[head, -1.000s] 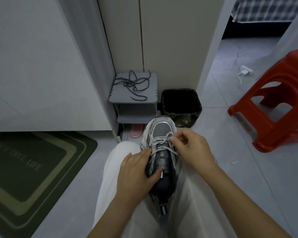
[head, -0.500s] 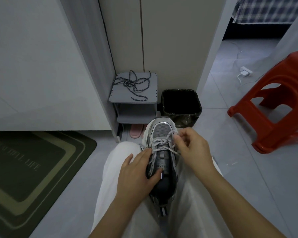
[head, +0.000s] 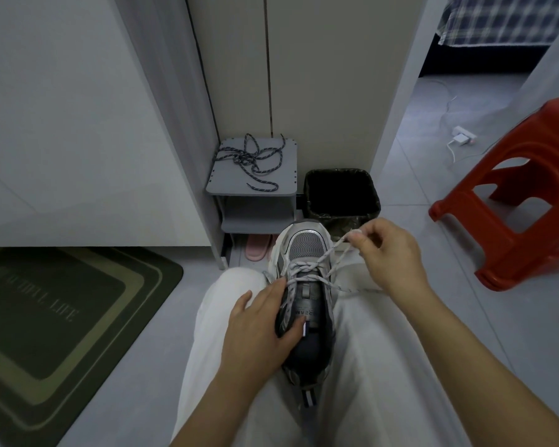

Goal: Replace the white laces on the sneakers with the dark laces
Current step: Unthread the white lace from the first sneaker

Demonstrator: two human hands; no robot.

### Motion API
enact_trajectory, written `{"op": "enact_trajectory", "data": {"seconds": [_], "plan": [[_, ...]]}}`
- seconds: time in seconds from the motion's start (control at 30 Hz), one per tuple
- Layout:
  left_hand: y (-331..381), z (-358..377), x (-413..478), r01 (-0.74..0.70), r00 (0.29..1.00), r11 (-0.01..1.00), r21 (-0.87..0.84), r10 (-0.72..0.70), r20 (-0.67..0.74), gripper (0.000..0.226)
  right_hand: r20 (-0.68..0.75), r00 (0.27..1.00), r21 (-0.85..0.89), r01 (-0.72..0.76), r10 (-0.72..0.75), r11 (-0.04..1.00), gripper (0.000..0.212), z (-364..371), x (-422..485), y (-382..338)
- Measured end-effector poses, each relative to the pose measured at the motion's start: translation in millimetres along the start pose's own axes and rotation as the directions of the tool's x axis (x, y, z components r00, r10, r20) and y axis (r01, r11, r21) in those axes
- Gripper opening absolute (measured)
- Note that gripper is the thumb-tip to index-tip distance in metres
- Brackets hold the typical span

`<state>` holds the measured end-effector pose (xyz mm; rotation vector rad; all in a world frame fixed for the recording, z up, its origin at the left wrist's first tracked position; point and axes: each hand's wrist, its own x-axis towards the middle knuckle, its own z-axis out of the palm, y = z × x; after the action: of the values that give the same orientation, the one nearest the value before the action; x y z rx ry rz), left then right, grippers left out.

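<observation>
Sneaker: a grey and white mesh-toed sneaker (head: 305,245) lay toe-away on the person's lap, at lower centre of the frame, between the pale trouser legs.
White lace: the speckled white shoelace (head: 304,268) was crossed in a half-knot over the upper eyelets, with strands running up and right out of it.
Left hand: the left hand (head: 259,330) gripped the sneaker from its left side, fingers along the upper and thumb laid across the tongue.
Right hand: the right hand (head: 391,253), right of the toe, pinched the white lace between thumb and fingertips and held it drawn taut.
Dark laces: the dark speckled laces (head: 249,158) lay in a loose tangle on top of the small grey shelf unit (head: 284,185), at centre frame, well apart from both hands.
Step in hand: undoing the white lace's knot, by my reading; unthreading had not begun.
Doing it well: the pull should run along the lace, away from the knot, while the left hand pins the sneaker so that it cannot twist. Once the crossing loosens, each row is best eased out from the top eyelets downward.
Risk: a sideways tug could tighten the crossing.
Nearby: a black lined bin (head: 373,195) stood just beyond the toe.
</observation>
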<state>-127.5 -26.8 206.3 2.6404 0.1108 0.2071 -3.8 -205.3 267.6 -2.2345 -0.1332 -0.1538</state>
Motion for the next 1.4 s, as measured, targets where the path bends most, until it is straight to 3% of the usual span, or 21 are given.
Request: {"op": "enact_trajectory", "data": {"seconds": [0.2,0.33,0.47,0.57,0.63,0.8,1.0,1.17,1.3,1.4], "plan": [[0.3,-0.8,0.4,-0.008,1.000,1.000,-0.004,0.008,-0.001,0.067,0.273,0.958,0.015,-0.094,0.086,0.995,0.024,18.3,-29.8,9.2],[0.4,0.6,0.6,-0.014,1.000,1.000,0.002,0.014,-0.012,0.066,0.235,0.971,0.113,-0.071,0.042,0.991,0.016,29.0,-37.8,10.0],[-0.2,2.0,0.2,-0.030,0.998,1.000,-0.006,0.029,-0.048,0.065,0.219,0.976,0.043,-0.027,0.017,0.999,0.016,23.3,-29.8,7.7],[-0.3,3.4,-0.4,-0.039,0.998,0.999,-0.007,0.038,-0.057,0.066,0.037,0.997,0.218,-0.072,0.066,0.973,0.023,8.6,-11.2,11.1],[-0.1,3.5,-1.0,-0.037,0.998,0.999,-0.003,0.036,-0.051,0.066,0.006,0.996,0.283,-0.084,0.086,0.955,0.024,5.5,-8.7,13.4],[0.7,2.2,-0.1,-0.035,0.999,0.999,0.003,0.035,-0.025,0.065,0.278,0.958,0.138,-0.111,0.069,0.984,0.023,22.9,-31.4,10.5],[0.6,2.4,-1.7,-0.033,0.999,0.999,0.017,0.034,-0.036,0.066,0.223,0.974,0.004,-0.025,0.023,1.000,0.023,23.5,-28.6,9.8],[1.9,1.6,-1.3,-0.037,0.999,0.999,0.009,0.038,-0.035,0.068,-0.014,0.994,0.198,-0.103,0.108,0.975,0.026,-3.4,1.9,16.6],[3.2,0.6,-0.4,-0.028,0.999,1.000,-0.012,0.028,-0.026,0.067,0.299,0.951,0.072,-0.103,0.077,0.992,0.020,13.9,-18.2,18.4],[3.3,1.4,0.9,-0.033,0.999,0.999,-0.018,0.032,-0.035,0.067,0.299,0.953,0.080,-0.066,0.039,0.995,0.016,23.2,-29.9,15.1]]}}
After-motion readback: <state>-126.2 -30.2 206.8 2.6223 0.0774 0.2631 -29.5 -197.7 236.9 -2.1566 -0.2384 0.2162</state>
